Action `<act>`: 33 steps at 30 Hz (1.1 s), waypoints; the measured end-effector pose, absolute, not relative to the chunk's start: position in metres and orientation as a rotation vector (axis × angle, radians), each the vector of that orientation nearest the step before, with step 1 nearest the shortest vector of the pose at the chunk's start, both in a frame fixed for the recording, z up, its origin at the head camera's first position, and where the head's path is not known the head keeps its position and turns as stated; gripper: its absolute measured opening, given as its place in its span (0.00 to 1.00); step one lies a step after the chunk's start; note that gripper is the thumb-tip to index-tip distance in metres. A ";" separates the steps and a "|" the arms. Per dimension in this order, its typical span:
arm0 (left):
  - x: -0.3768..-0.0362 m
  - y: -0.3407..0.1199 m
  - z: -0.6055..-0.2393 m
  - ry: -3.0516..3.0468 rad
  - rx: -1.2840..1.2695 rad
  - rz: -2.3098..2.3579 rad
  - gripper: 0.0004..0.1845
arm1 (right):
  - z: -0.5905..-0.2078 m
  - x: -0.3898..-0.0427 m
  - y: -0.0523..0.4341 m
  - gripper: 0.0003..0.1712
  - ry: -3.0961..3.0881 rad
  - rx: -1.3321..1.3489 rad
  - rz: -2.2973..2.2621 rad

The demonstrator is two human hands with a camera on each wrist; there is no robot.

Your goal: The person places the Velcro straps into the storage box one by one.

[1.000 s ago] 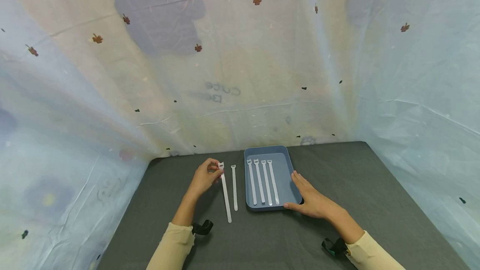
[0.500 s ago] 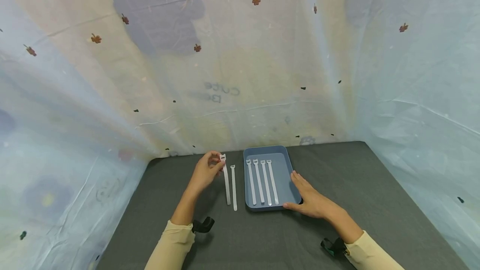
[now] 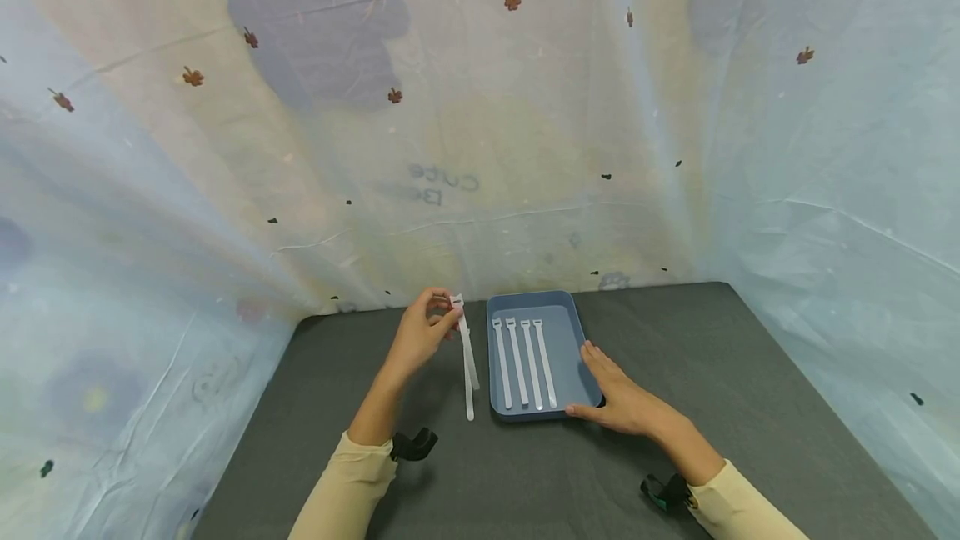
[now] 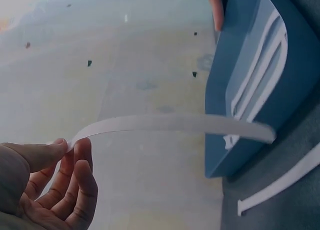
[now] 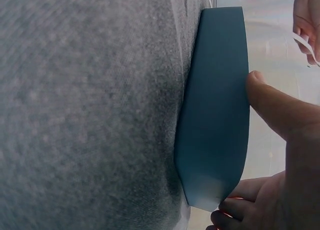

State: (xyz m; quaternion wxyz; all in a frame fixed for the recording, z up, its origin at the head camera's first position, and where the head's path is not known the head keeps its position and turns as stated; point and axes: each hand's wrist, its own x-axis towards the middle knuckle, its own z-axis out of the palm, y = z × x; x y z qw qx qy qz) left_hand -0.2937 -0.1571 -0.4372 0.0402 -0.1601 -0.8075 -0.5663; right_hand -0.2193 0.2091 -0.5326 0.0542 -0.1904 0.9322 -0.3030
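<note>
My left hand (image 3: 420, 333) pinches a white slotted-head strap (image 4: 170, 123), like a cable tie, at its head end between thumb and fingers. The strap's tail hangs loosely over the table, bending across the left wrist view. Beneath it, a second white strap (image 3: 469, 405) lies on the cloth, partly covered by the held one in the head view. To the right, a blue-grey tray (image 3: 576, 375) carries several such straps (image 3: 532, 365) side by side. My right hand (image 3: 624, 400) rests at the tray's near right corner, thumb on the front rim, fingers extended along the right side.
Dark grey cloth (image 3: 517, 473) covers the table. A translucent plastic sheet (image 3: 450, 148) with leaf marks rises behind and along both sides. Black bands (image 3: 415, 445) show at both wrists, below pale yellow sleeves (image 3: 341, 486).
My left hand has carried the pinched strap up and rightward, from beside the strap on the table to over it. The right hand and the tray have stayed put.
</note>
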 end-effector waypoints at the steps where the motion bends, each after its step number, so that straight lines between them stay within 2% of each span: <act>1: -0.293 -0.155 -0.435 -2.468 -0.498 -1.738 0.15 | -0.532 -0.219 0.209 0.70 2.831 -0.581 -0.922; 9: -0.290 -0.134 -0.426 -2.428 -0.595 -1.746 0.15 | -0.531 -0.219 0.209 0.70 2.829 -0.577 -0.916; 24: -0.292 -0.090 -0.434 -2.404 -0.827 -1.820 0.13 | -0.530 -0.220 0.209 0.69 2.822 -0.574 -0.919; 33: -0.294 -0.064 -0.444 -2.451 -0.827 -1.867 0.13 | -0.533 -0.221 0.210 0.69 2.824 -0.572 -0.920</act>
